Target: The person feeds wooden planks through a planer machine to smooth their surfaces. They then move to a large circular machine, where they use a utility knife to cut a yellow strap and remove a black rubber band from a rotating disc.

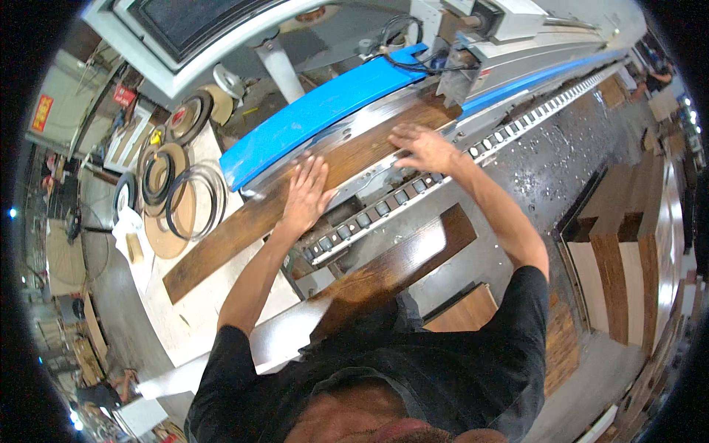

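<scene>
Dark cloth of the person's T-shirt (443, 376) fills six o'clock, with both forearms reaching up from it. Just beyond the shirt, a glossy second board (362, 284) stretches from about seven o'clock toward three, bright with glare.

Past it lies the brown plank (236, 240), running from eight o'clock across to between one and two, its near end over the white bench (177, 332) and its far end at the machine (517, 66). Left hand (304, 193) lies flat on it at ten o'clock, palm down, fingers extended; right hand (425, 150), between one and two, rests at its near edge with fingers spread. Neither hand is closed around anything.

Alongside, a track of dark pads (402, 196) heads toward two o'clock. Above the plank, a blue strip (317, 111) curves near twelve. Coiled bands (196, 203) sit on the bench between nine and ten, near a brush (134, 247). Stacked boards (624, 251) stand at three o'clock; a co-worker (107, 391) shows at eight.
</scene>
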`<action>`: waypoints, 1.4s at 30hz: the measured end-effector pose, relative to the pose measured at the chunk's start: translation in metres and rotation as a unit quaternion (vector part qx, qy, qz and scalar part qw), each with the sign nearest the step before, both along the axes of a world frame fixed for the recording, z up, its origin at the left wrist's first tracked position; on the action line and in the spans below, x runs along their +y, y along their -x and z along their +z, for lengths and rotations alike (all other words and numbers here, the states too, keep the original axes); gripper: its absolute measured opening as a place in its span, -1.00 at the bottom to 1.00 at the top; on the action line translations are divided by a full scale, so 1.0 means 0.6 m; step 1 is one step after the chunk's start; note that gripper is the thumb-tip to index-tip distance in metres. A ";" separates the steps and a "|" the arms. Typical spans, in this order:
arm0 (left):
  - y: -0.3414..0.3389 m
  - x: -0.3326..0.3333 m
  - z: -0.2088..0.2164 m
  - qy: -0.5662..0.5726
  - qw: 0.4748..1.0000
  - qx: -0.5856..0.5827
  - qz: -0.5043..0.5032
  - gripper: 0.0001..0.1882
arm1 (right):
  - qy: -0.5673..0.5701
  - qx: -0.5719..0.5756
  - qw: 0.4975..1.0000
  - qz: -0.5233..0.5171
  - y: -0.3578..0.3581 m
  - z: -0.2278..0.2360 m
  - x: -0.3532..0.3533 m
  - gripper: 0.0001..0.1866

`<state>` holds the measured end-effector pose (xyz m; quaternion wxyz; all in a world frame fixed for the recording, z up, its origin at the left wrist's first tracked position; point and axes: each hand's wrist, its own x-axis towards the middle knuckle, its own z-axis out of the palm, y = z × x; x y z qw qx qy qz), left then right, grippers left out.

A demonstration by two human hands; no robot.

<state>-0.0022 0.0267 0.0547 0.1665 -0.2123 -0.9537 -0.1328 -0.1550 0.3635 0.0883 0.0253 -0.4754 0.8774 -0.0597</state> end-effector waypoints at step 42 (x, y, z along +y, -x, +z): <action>-0.053 -0.085 0.005 -0.028 0.999 0.013 -0.045 -0.28 | 0.151 0.041 0.986 -0.058 -0.054 -0.017 0.023 -0.38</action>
